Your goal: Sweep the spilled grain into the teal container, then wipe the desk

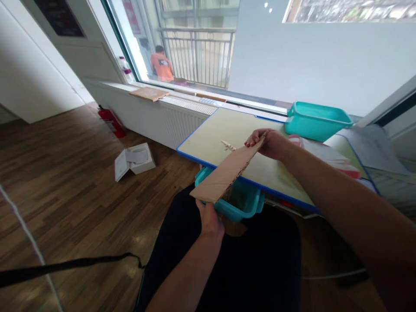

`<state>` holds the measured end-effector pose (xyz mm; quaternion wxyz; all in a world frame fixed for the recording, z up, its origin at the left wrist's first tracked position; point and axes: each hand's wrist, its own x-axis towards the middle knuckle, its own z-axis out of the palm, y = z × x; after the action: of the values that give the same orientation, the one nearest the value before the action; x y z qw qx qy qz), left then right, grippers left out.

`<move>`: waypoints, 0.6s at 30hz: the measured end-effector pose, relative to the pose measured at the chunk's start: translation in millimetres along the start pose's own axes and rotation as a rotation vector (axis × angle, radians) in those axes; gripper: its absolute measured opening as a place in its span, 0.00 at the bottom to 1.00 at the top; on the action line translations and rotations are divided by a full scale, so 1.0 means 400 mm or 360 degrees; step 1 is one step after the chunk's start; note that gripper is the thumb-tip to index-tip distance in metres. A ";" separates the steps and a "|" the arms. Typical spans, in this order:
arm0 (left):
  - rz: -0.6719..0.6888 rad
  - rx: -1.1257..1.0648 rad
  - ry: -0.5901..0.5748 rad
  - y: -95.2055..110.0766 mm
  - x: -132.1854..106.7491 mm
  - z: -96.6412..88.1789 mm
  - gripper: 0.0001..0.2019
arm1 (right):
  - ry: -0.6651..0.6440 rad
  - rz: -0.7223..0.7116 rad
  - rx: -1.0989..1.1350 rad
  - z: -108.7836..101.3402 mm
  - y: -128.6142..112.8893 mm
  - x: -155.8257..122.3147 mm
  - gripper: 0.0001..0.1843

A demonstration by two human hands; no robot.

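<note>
A flat strip of brown cardboard (227, 170) is held tilted between my two hands, over the table's front edge. My left hand (209, 219) grips its near lower end from below, and part of those fingers is hidden behind it. At the far upper end, my right hand (268, 142) has its fingers wrapped over the edge. The strip's right side looks rough and torn. Beneath it sits a teal basin (240, 212) by my lap, with dark, unclear contents inside. Small pale scraps (228, 146) lie on the cream table (208, 134) beyond the strip.
A second teal basin (318, 119) stands at the table's back right, beside a white-and-red cloth (328, 156). An open white box (141, 158) and a red fire extinguisher (111, 122) are on the wooden floor. A radiator (162, 117) runs below the window; a person (162, 67) is outside.
</note>
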<state>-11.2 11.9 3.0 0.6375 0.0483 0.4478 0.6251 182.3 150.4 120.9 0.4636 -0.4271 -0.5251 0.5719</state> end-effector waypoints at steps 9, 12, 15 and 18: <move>-0.0033 -0.0068 -0.0022 -0.050 -0.025 0.017 0.17 | 0.0047 -0.0035 -0.0009 -0.031 0.000 -0.060 0.08; -0.0062 -0.0110 0.0022 -0.069 -0.019 0.013 0.14 | 0.0059 -0.0063 -0.0037 -0.042 0.004 -0.078 0.07; -0.0117 -0.0180 0.0041 -0.092 -0.006 0.003 0.16 | 0.0076 -0.0072 -0.0053 -0.050 0.006 -0.094 0.07; -0.0186 -0.0205 -0.0004 -0.112 0.003 -0.003 0.18 | 0.0098 -0.0084 -0.0051 -0.055 0.005 -0.109 0.06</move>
<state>21.6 2.7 -26.1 0.6752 -0.0183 0.4080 0.6142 212.6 112.2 117.2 0.4874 -0.4379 -0.5307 0.5376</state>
